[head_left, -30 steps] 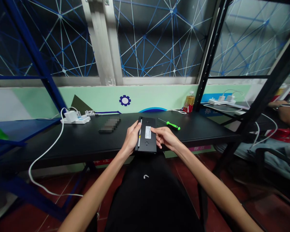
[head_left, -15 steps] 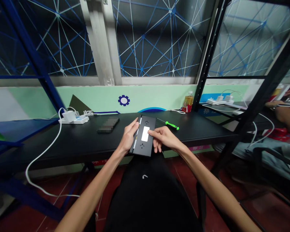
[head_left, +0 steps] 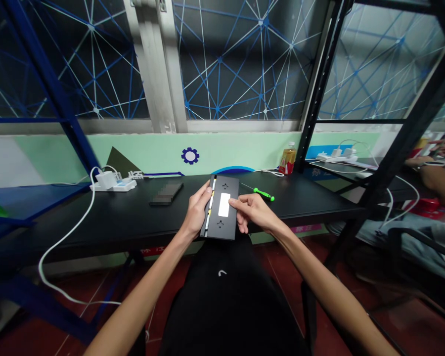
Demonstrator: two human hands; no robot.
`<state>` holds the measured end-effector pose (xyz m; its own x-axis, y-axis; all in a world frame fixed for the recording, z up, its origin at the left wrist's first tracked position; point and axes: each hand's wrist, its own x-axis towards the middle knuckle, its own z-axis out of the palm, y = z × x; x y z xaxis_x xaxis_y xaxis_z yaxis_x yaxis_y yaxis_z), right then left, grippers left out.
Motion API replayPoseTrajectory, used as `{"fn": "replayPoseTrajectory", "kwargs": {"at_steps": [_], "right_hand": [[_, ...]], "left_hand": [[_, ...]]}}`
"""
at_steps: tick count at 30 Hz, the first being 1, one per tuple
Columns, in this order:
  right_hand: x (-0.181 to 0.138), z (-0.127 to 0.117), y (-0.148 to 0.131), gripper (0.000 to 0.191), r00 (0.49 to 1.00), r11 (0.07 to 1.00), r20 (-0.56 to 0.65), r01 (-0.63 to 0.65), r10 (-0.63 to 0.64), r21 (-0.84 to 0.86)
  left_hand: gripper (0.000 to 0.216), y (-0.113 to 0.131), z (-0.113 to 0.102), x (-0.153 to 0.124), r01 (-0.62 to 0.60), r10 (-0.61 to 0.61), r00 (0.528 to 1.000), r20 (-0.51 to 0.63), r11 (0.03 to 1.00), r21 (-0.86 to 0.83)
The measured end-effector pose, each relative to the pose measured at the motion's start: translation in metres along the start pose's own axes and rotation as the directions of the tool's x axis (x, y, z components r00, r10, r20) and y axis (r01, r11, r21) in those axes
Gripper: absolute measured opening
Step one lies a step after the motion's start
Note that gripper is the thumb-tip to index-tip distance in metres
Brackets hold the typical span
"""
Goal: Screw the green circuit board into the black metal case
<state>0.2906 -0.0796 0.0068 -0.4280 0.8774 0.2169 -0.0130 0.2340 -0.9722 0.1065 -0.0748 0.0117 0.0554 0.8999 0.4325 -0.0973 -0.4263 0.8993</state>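
Note:
A flat, dark grey rectangular case [head_left: 228, 185] is held up over the front edge of the desk. On its face are a white label and two cross-shaped cutouts, and white and yellow parts show along its left side. My left hand [head_left: 197, 210] grips that left side, thumb along the edge and fingers mostly hidden behind. My right hand [head_left: 254, 211] pinches the right edge, with the thumb at the label and the other fingers curled below. Just beyond the right hand lies a screwdriver [head_left: 263, 193] with a green handle.
The black desk [head_left: 133, 225] also carries a dark, blurred-out slab [head_left: 166, 193], a white power strip [head_left: 114, 184] with a cable hanging off the left, and a drink bottle [head_left: 288, 158] at the back. A co-worker's arm [head_left: 435, 180] shows at far right.
The case has turned slightly, so more of the white and yellow parts along its left side shows. Both hands stay on it; my right thumb has shifted slightly toward the label's right edge.

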Motion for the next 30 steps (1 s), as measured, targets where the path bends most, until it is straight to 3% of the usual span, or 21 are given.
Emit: {"fn": "replayPoseTrajectory", "kwargs": {"at_steps": [19,30], "right_hand": [[-0.0017,-0.0058,0.0036,0.050,0.998,0.974,0.052,0.050,-0.039,-0.219],[-0.0062,-0.0006,0.0026,0.050,0.997,0.935,-0.032,0.061,-0.077,-0.350]], "left_hand": [[0.056,-0.0018,-0.0036,-0.0024,-0.043,0.038,0.998,0.046,0.994,0.104],[0.055,0.0000,-0.0033,-0.0042,-0.079,0.072,0.995,0.068,0.992,0.096]]}}
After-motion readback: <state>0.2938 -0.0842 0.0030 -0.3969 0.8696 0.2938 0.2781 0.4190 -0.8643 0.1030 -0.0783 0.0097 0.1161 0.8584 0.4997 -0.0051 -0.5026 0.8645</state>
